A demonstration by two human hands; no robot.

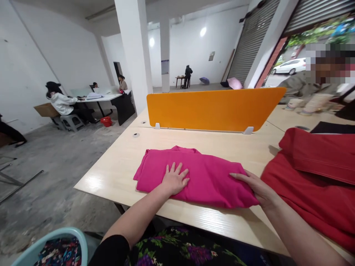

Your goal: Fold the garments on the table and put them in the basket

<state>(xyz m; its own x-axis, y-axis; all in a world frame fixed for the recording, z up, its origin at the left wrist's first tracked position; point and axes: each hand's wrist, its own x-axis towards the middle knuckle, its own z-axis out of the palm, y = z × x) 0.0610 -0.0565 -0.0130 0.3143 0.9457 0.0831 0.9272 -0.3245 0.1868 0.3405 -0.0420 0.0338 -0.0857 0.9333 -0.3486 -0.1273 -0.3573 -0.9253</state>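
A folded bright pink cloth (205, 177) lies across the pale wooden table (111, 166) in front of me. My left hand (174, 179) rests flat on top of it, left of its middle, fingers spread. At the cloth's right end, my right hand (255, 184) grips the edge, with fingers on top and the thumb hidden from view. Close to my right forearm lies a heap of red fabric (310, 188) with a stitched, folded-over band.
An orange divider panel (213, 109) stands along the table behind the cloth. Paper cups (316, 103) sit beyond it, near a person (294, 87). A light-blue tub (83, 244) of patterned fabric is at lower left. Other people sit at a far desk (104, 96).
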